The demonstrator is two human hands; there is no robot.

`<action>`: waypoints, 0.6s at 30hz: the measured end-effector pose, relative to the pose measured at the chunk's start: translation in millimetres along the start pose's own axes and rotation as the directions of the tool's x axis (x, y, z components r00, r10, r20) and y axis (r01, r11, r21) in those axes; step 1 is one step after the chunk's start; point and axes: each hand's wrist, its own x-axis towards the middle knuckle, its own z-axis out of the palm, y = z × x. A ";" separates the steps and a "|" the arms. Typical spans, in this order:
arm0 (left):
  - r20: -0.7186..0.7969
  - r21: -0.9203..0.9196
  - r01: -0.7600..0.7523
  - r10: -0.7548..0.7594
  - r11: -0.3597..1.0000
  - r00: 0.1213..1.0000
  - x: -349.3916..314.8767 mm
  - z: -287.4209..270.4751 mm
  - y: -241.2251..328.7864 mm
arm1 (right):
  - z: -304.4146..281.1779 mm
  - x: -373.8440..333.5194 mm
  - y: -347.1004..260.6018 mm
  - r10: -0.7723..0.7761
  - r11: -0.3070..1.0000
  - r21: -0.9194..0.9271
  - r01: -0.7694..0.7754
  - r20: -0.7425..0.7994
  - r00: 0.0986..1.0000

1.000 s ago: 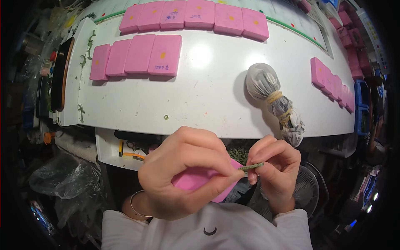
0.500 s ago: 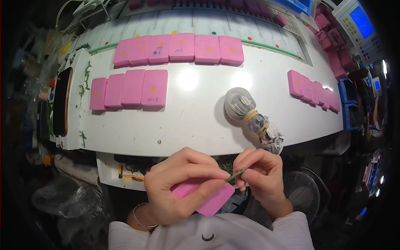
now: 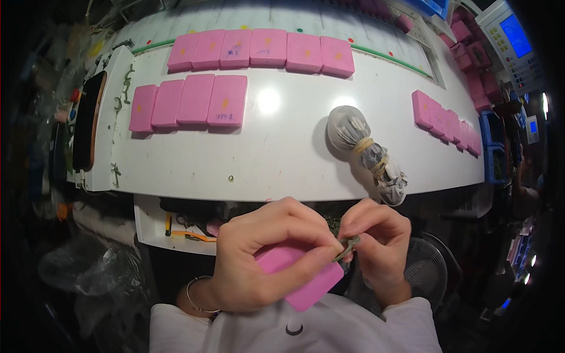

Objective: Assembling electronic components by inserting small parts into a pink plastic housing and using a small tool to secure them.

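Note:
Close to my body, below the table's front edge, my left hand (image 3: 268, 253) is wrapped round a pink block (image 3: 315, 290) with rounded corners. Its thumb and forefinger also pinch one end of a small, thin green strip (image 3: 346, 248). At the strip's other end, the fingertips of my right hand (image 3: 382, 244) are closed in a pinch. The strip looks curved, and its exact kind is too small to make out. Fingers hide part of the strip and the block's far side.
Rows of pink blocks (image 3: 228, 101) stand on the white table (image 3: 282, 153). A bundle tied with bands (image 3: 365, 150) lies near its front edge. An open drawer (image 3: 154, 226) with an orange-handled tool is below. A phone (image 3: 89, 123) stands left; a device with a blue screen (image 3: 515, 35) is right.
Both hands have shifted slightly right with the pink block and green strip. The strip now looks bent, where before it was straight. The view has tilted down a little.

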 end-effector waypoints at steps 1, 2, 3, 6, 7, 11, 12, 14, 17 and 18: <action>0.002 0.027 0.002 -0.002 1.000 1.000 -1.5 -0.4 -0.5 | 0.7 -1.4 -0.7 -0.121 0.982 -0.149 0.119 -0.006 0.993; 0.012 0.034 0.013 -0.014 0.999 1.000 -2.0 0.5 -2.4 | 1.2 -2.8 -1.8 -0.228 0.930 -0.297 0.219 0.005 0.974; -0.073 0.050 -0.020 0.024 0.999 0.997 -2.9 0.7 -3.6 | 1.5 -4.5 -3.4 -0.238 0.928 -0.294 0.230 0.009 0.971; -0.161 0.124 -0.110 0.129 0.986 0.978 -7.3 -3.4 -1.2 | 3.4 -11.8 -10.4 -0.499 0.576 -0.700 0.422 0.107 0.860; -0.160 0.178 -0.170 0.199 0.969 0.967 -8.7 -6.0 0.9 | 3.6 -13.6 -12.2 -0.497 0.583 -0.700 0.412 0.094 0.863; 0.044 0.251 -0.052 0.043 0.967 0.998 -16.2 -9.8 12.9 | 5.8 -18.3 -12.8 -0.572 0.327 -0.810 0.487 0.240 0.784; 0.047 0.285 -0.038 0.026 0.958 0.999 -15.8 -8.6 13.4 | 5.9 -18.1 -11.8 -0.593 0.284 -0.807 0.517 0.276 0.756; 0.032 0.259 -0.027 0.019 0.965 0.999 -14.1 -6.3 14.1 | 5.2 -16.7 -10.4 -0.622 0.184 -0.786 0.590 0.372 0.689; 0.009 0.248 0.009 -0.011 0.969 1.000 -10.9 -4.7 14.9 | 2.7 -13.3 -11.7 -0.601 0.140 -0.751 0.645 0.453 0.658; 0.004 0.256 0.015 -0.016 0.966 1.000 -10.1 -5.0 15.1 | 1.5 -11.9 -12.7 -0.601 0.143 -0.751 0.645 0.452 0.659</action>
